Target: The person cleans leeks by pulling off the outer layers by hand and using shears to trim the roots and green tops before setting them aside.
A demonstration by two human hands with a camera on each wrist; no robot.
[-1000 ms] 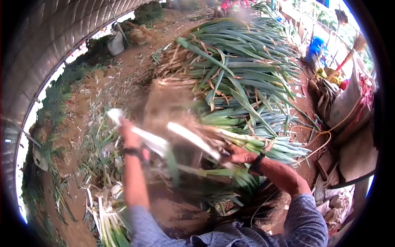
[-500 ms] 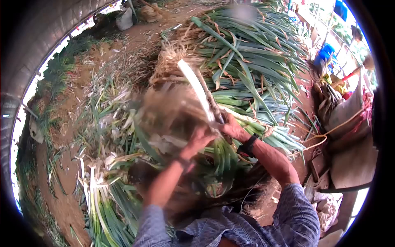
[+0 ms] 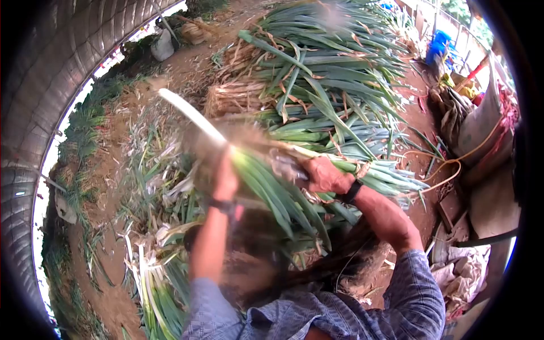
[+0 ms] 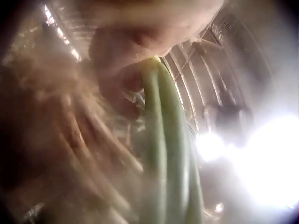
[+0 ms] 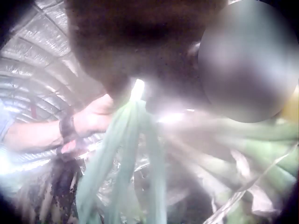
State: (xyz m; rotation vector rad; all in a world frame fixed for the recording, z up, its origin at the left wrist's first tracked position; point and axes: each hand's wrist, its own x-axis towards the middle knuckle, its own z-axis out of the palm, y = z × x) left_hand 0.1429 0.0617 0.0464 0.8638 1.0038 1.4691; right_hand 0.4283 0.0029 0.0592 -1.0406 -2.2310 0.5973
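A leek (image 3: 194,117) slants up and left from my left hand (image 3: 226,177), which grips it where the white shaft turns green. Its long leaves (image 3: 266,192) hang down to the right, below my right hand (image 3: 324,174). That right hand holds a narrow dark tool (image 3: 290,168), blurred, its kind unclear. In the left wrist view the leek's leaves (image 4: 166,140) drop from under the left hand (image 4: 135,42). The right wrist view shows the leaves (image 5: 124,158) close by, with the left hand (image 5: 93,114) behind them.
A large pile of leeks (image 3: 334,73) lies ahead, roots to the left. White-stemmed leeks (image 3: 150,283) lie at lower left, near scattered peelings (image 3: 164,164). Sacks (image 3: 481,141) and a looped cord (image 3: 447,184) are on the right.
Half a second ago both hands met at a leek's shaft. Since then the left hand has moved left, away from the right, and the leek in it points up-left with its leaves swung out.
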